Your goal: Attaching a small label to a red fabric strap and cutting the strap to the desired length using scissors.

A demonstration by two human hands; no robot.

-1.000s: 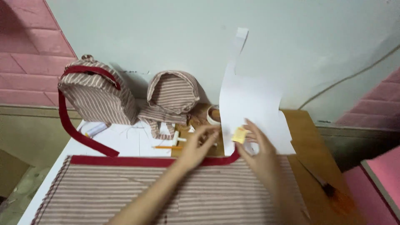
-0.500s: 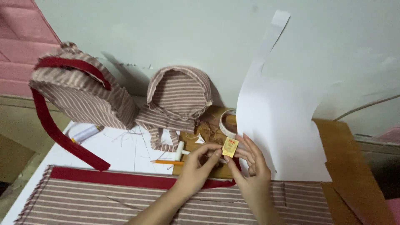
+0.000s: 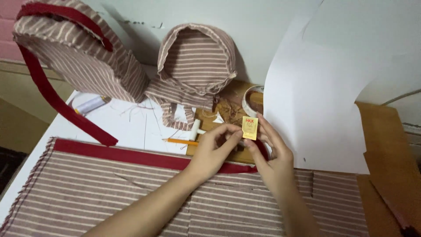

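Both hands meet above the far edge of a striped brown fabric panel (image 3: 131,193) with a red binding strip (image 3: 131,156) along its top. My right hand (image 3: 272,160) pinches a small yellow paper packet (image 3: 250,128) between thumb and fingers and holds it upright. My left hand (image 3: 215,149) reaches in from the left, its fingertips touching the packet's lower left edge.
A large white paper pattern (image 3: 315,101) leans against the wall at right. Two striped fabric bag pieces (image 3: 83,57) (image 3: 195,66) stand at the back, the left one with a red strap (image 3: 57,105). A tape roll (image 3: 254,98), an orange pencil (image 3: 182,141) and a thread spool (image 3: 90,105) lie nearby.
The camera has moved closer and lower. The hands have come together, and the left fingers now touch the yellow packet that the right hand holds.
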